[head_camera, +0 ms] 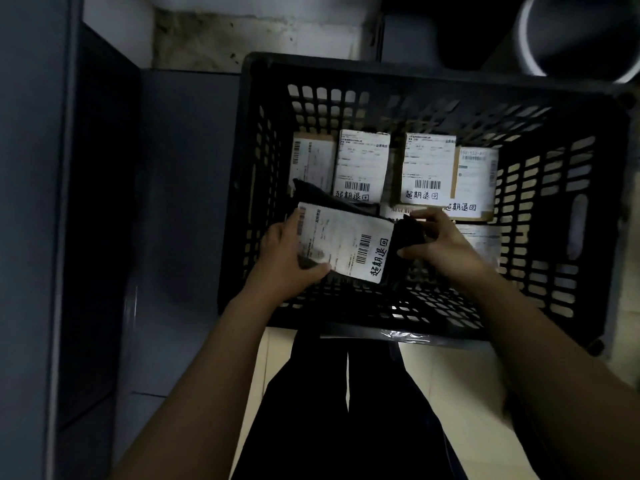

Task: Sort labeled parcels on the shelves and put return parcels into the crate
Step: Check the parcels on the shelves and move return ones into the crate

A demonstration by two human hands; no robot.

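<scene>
A black perforated crate point(568, 209) stands on the floor in front of me. Inside it lie several labeled parcels, among them a box point(362, 166) and a box point(429, 168), each with a white label and handwritten marks. I hold a dark soft parcel with a white label point(346, 245) over the crate's near half. My left hand point(287, 258) grips its left end, thumb on the label. My right hand point(436, 240) pinches its dark right end.
A grey metal shelf unit point(104, 220) stands to the left of the crate. A round dark bin point(575, 32) sits at the top right. My dark trouser legs point(346, 410) and pale floor tiles point(460, 375) are below the crate.
</scene>
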